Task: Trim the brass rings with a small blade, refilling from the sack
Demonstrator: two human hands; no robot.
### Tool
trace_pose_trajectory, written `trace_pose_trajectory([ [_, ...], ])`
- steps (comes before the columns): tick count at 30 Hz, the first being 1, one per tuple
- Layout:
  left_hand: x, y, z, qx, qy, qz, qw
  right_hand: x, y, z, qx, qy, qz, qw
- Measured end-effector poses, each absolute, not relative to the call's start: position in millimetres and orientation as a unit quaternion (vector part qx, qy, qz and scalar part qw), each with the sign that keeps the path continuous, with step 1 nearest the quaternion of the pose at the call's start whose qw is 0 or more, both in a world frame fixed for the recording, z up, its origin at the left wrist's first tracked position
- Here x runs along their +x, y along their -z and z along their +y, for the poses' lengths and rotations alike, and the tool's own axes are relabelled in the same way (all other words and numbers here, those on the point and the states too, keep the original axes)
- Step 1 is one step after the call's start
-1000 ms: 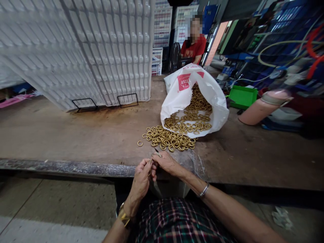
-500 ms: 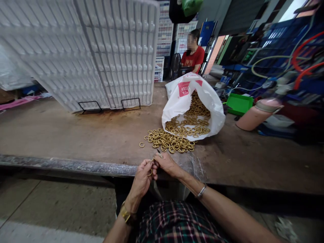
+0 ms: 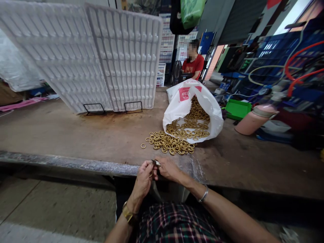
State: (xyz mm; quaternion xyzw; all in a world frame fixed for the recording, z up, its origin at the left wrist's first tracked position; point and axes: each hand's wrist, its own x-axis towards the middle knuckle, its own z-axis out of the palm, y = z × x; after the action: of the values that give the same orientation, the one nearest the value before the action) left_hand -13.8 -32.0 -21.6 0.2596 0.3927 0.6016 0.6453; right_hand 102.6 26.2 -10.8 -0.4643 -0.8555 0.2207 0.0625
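Note:
At the table's front edge my left hand (image 3: pixel 144 173) is closed on a brass-coloured ring (image 3: pixel 151 174), partly hidden by the fingers. My right hand (image 3: pixel 169 168) grips a small knife (image 3: pixel 157 163) with a pale handle and a dark pointed tip. That tip is at my left fingertips; whether it touches a ring I cannot tell. Just beyond both hands lies a heap of loose brass-coloured rings (image 3: pixel 172 143). It spills from the mouth of a white plastic bag (image 3: pixel 215 116) lying on its side, with many more rings inside. One single ring (image 3: pixel 143 146) lies left of the heap.
White ribbed plastic trays (image 3: pixel 126 60) stand upright in black wire stands (image 3: pixel 133 107) at the back left of the table (image 3: pixel 63 131). To the right are a green tray (image 3: pixel 238 109) and a pink bottle (image 3: pixel 255 119). A person in red (image 3: pixel 196 65) sits beyond.
The knife has turned from pointing up and away to pointing left, with its tip now at my left fingers. My right hand has shifted slightly right. The view has tilted up a little.

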Motion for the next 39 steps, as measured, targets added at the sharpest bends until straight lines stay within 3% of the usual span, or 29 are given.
trace_pose_trajectory([
  [7, -16.2, 23.2, -36.6, 0.242, -0.597, 0.386, 0.66, 115.3, 4.0, 41.9, -0.555, -0.083, -0.828, -0.018],
  [14, -36.6, 9.5, -23.8, 0.052, -0.643, 0.375, 0.666, 143.8, 24.2, 43.7, -0.535, -0.073, -0.84, 0.049],
  [22, -66.8, -5.6, 11.0, -0.002, -0.631, 0.373, 0.68, 142.8, 30.0, 40.0, -0.527, -0.07, -0.844, 0.072],
  [32, -83.6, 8.3, 50.9, 0.329, -0.524, 0.627, 0.472, 145.5, 31.6, 39.9, -0.515, -0.105, -0.847, 0.08],
  [39, -87.3, 14.9, 72.9, 0.537, -0.359, 0.711, 0.277, 146.5, 31.9, 41.1, -0.498, -0.118, -0.855, 0.087],
])
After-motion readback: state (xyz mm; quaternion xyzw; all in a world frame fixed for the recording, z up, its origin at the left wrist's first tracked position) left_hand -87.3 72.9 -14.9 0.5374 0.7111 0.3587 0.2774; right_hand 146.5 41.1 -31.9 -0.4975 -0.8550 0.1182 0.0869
